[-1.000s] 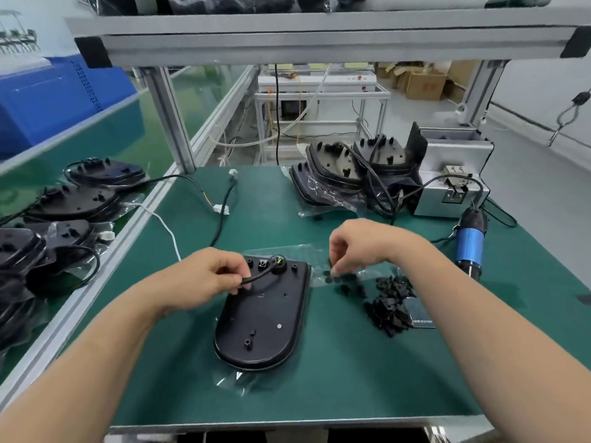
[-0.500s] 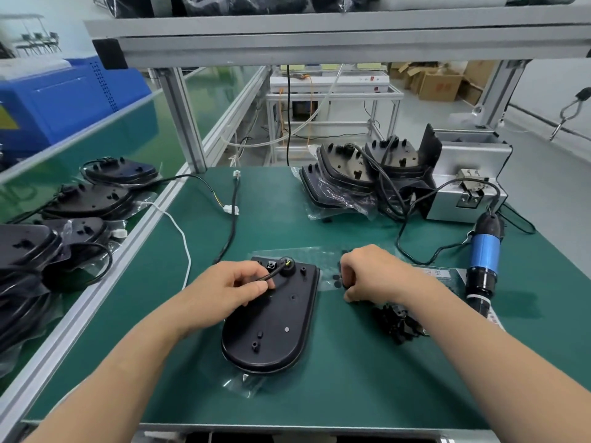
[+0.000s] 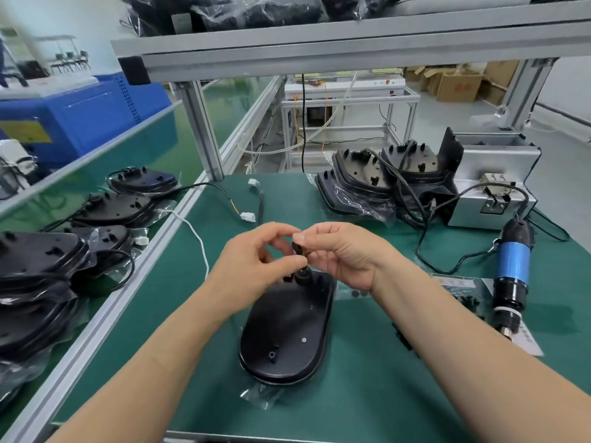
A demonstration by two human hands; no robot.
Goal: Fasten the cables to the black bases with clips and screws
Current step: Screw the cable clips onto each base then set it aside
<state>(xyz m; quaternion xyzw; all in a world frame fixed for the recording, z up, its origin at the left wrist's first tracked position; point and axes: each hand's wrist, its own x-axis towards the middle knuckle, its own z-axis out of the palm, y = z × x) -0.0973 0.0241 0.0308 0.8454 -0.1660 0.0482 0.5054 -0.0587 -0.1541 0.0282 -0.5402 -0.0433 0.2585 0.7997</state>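
Base [image 3: 287,327], black and oval, lies near the front edge of the bench [image 3: 367,388] on a clear bag, its long axis running front to back, broad end toward you. Over its far end your left hand [image 3: 256,260] pinches the cable [image 3: 302,268] and your right hand [image 3: 345,254] pinches a small clip [image 3: 296,246] against it; half a second ago the right was down among the loose clips. Farther off, bagged bases [image 3: 361,183] lean by the metal box [image 3: 499,161] at the far right corner.

Blue cabinet [image 3: 96,123] far left — cardboard boxes [image 3: 457,84] back right.
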